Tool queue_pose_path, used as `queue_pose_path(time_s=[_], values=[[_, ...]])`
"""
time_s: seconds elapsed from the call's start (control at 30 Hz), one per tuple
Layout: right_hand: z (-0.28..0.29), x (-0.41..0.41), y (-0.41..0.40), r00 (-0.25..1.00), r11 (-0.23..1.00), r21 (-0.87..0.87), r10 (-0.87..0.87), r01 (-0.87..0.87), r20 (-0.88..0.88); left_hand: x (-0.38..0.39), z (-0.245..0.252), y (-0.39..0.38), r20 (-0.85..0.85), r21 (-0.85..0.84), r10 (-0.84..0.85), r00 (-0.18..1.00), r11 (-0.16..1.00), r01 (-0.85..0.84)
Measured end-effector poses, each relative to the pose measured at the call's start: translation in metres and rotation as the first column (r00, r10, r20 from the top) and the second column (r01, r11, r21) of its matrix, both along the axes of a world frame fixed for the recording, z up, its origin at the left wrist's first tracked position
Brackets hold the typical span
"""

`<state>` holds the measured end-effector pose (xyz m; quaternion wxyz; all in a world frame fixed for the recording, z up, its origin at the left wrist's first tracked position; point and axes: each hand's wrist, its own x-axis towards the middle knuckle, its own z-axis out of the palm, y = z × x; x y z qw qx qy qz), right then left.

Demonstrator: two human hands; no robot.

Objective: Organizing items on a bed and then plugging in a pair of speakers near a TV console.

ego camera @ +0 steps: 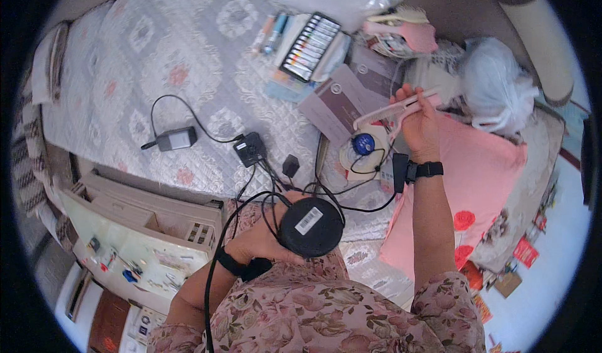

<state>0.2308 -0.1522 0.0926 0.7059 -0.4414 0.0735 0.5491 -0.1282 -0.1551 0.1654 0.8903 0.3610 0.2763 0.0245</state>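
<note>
My left hand (254, 240) is at the front of my body, mostly behind a black round device (311, 227) with a printed label and cables; its visible fingers lie around the device's edge. To the right and farther out, my right hand (418, 122) holds a pale pink comb (385, 113), teeth toward the left, and a pink handle-like piece lies beside it in the same grip. Below the comb are a round blue object (363, 144) and a cable. Both wrists wear black straps, the right one with a black box (400, 173).
A quilted bedspread (188, 47) bears a black adapter (176, 139), a cabled black box (250, 149), a tray of paint tubes (310, 46) and grey-mauve boxes (336, 96). Plastic bags (498, 85) and a pink cloth (470, 165) lie at right. Cables cross before me.
</note>
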Motion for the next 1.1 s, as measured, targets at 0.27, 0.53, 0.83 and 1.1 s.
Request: queue_pose_path(time_s=[0.27, 0.53, 0.83, 1.1], values=[[0.016, -0.057, 0.060, 0.973, 0.977, 0.073, 0.189, -0.200, 0.133, -0.013, 0.001, -0.005, 0.087, 0.167, 0.107, 0.990, 0.979, -0.120], [-0.009, -0.081, 0.073, 0.868, 0.943, -0.203, 0.323, -0.263, 0.376, -0.031, -0.015, -0.016, 0.160, 0.085, 0.118, 0.980, 0.987, -0.133], [-0.015, -0.078, 0.083, 0.852, 0.894, -0.388, 0.374, -0.226, 0.365, -0.033, -0.020, -0.028, 0.163, 0.221, 0.153, 0.975, 0.957, -0.188], [-0.059, -0.046, 0.127, 0.855, 0.869, -0.347, 0.451, -0.354, 0.255, -0.027, -0.017, -0.031, 0.135, 0.188, 0.194, 0.972, 0.958, -0.217]])
